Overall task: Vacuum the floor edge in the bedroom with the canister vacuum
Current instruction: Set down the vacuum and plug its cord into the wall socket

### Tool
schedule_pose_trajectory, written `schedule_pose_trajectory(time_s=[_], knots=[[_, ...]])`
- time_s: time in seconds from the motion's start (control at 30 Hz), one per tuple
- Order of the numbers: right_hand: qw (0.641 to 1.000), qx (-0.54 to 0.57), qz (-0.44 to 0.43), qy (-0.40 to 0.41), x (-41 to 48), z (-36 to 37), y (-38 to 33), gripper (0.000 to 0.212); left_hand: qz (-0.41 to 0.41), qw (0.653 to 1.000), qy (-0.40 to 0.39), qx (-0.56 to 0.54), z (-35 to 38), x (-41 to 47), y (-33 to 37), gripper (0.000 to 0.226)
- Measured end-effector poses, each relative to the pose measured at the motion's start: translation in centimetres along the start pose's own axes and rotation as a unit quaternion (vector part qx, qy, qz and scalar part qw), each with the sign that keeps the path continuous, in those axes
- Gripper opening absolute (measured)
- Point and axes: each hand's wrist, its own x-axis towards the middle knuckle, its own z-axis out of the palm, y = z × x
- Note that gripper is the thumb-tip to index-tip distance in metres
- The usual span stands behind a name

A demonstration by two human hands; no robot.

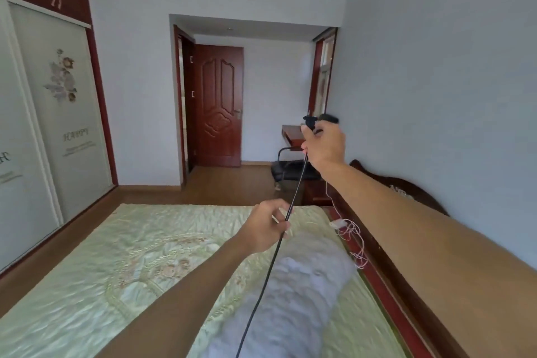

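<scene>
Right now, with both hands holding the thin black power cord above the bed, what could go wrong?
1. The thin black power cord, held between the left hand and the raised right hand, hangs across the white fluffy blanket; pulling it could drag the blanket along.
2. The tangled pale string lies at the bed edge near the cord; a swing of the cord might snag it.

Sliding wardrobe door (62, 102), frosted panel nearer the room's corner: the word "HAPPY" (76, 134) in pale serif capitals, at about mid-height. Beneath it run two or three lines of smaller lettering, too fine to read. Neighbouring sliding door (20, 113), at the left edge of view: a single large "H" (5, 157), the remainder cut off. The small lines under it are likewise unreadable.
</scene>
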Motion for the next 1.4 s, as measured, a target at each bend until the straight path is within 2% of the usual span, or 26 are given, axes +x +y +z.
schedule_pose_trajectory(time_s=[0.1, 0.23, 0.33, 0.47, 0.57, 0.8, 1.07, 1.4], knots=[[0.998, -0.028, 0.028, 0.038, 0.1, -5.6, 2.1, 0.019, 0.028, 0.998, -0.048, -0.02, 4.4, 0.9, 2.4, 0.031], [0.991, -0.05, 0.067, 0.108, 0.8, -13.5, 5.3, 0.026, 0.071, 0.989, -0.114, -0.066, 10.5, 1.9, 6.7, 0.013], [0.982, -0.06, 0.086, 0.156, 1.2, -19.6, 7.4, 0.018, 0.083, 0.976, -0.174, -0.099, 15.2, 2.2, 10.1, 0.017], [0.967, -0.091, 0.105, 0.215, 0.9, -27.8, 9.9, 0.025, 0.083, 0.953, -0.249, -0.15, 21.4, 2.0, 15.0, 0.024], [0.952, -0.119, 0.12, 0.253, 0.1, -33.7, 12.0, 0.03, 0.089, 0.938, -0.291, -0.164, 26.4, 1.6, 18.2, 0.021], [0.922, -0.164, 0.152, 0.318, -2.7, -46.6, 17.4, 0.027, 0.115, 0.904, -0.371, -0.181, 37.0, -0.9, 24.2, 0.026], [0.895, -0.195, 0.184, 0.355, -6.5, -56.2, 21.8, 0.028, 0.125, 0.875, -0.437, -0.164, 46.0, -3.2, 28.1, 0.022], [0.86, -0.229, 0.218, 0.401, -11.2, -64.5, 26.8, 0.024, 0.138, 0.829, -0.523, -0.141, 54.9, -6.2, 31.6, 0.022]])
